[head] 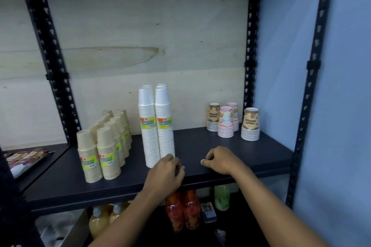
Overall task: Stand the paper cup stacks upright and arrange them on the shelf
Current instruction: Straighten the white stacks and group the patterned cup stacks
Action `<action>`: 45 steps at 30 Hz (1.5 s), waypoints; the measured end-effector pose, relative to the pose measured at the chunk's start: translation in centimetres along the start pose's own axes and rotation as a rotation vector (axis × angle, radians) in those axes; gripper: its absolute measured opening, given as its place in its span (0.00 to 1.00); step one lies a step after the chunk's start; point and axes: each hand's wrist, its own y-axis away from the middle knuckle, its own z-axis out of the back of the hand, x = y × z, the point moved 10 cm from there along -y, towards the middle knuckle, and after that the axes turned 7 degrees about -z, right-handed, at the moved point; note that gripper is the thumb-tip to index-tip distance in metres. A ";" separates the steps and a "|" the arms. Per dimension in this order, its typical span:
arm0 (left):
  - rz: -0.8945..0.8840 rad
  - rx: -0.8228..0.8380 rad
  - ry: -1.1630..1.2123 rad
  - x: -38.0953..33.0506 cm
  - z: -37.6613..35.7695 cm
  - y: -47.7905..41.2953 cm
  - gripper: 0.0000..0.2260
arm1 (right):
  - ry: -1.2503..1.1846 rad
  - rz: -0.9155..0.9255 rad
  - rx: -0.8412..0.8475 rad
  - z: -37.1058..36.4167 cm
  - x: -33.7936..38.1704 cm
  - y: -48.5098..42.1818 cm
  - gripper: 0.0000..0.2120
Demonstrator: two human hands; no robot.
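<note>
Two tall white cup stacks [156, 126] stand upright side by side in the middle of the black shelf [220, 146], with more white stacks behind them. To their left, beige cup stacks [104, 146] stand in two rows. Short patterned cup stacks [225, 122] stand at the back right. My left hand [166, 170] is at the foot of the right white stack with its fingers curled and its back to the camera, so any hold on the stack is hidden. My right hand [220, 160] rests on the shelf's front part, loosely curled and holding nothing.
Black slotted uprights [251, 46] frame the shelf against a plywood back panel. Snack packets [26, 158] lie on the neighbouring shelf at the left. Below the shelf stand orange and green bottles [184, 210] and yellow bottles [100, 220]. A blue wall is at the right.
</note>
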 end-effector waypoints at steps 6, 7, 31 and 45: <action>-0.137 0.176 0.050 -4.9 -3.6 -8.6 0.13 | -0.039 -0.135 -0.108 5.2 -7.4 1.0 0.18; -0.127 0.188 0.023 -4.9 -4.0 -10.3 0.13 | -0.035 -0.158 -0.119 5.9 -8.6 0.9 0.19; -0.096 0.439 -0.107 -2.9 -11.3 -37.3 0.28 | 0.191 -0.249 -0.244 19.0 -12.3 -13.5 0.29; -0.083 0.424 -0.043 -2.4 -11.7 -36.5 0.16 | -0.002 -0.210 -0.303 16.8 -14.8 -15.4 0.29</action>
